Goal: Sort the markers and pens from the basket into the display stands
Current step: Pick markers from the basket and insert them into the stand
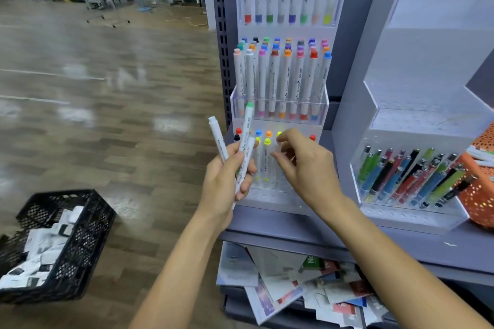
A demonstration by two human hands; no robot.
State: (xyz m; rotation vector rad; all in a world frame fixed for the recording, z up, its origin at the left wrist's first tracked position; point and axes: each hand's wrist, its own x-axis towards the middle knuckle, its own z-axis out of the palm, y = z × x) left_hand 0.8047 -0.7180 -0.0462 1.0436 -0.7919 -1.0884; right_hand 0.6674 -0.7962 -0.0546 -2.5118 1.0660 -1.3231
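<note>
Where the forearms enter at the bottom, a heap of leaflets (294,288) sits on the lower shelf. A black crate (80,235) of white packets stands on the floor (120,88), near left. The floor left of the shelving is open, so there is wide room on that side.

Left hand (223,181): fingers clenched round three markers (248,125), fanned, tops up. White barrels with script lettering. One has a green cap, one a white cap; the third's top is unclear.

Right hand (307,168): just right of the left hand, not touching it. Its fingers are curled over the lowest tier of the marker stand (267,199). Can't tell if they pinch anything.

Lowest tier: a few markers with red, black, blue, orange and yellow caps. The hands cover part of it, so no count. Open sockets run along its near edge.

Right of that is the pen stand (401,215), with open sockets along its near edge too. The pens (417,181) lean in rows: green, blue, red, black. They are too packed to count. The orange basket (478,203) sits against the pen stand's right side, cut off by the frame edge, with white markers inside.

Farther back, the middle tier's front row holds eight markers, caps up; the rows behind overlap. The top tier holds eight markers, coloured ends down. The marker stand sits at the left end of the grey shelf (294,232), beside the slotted upright (222,35).
</note>
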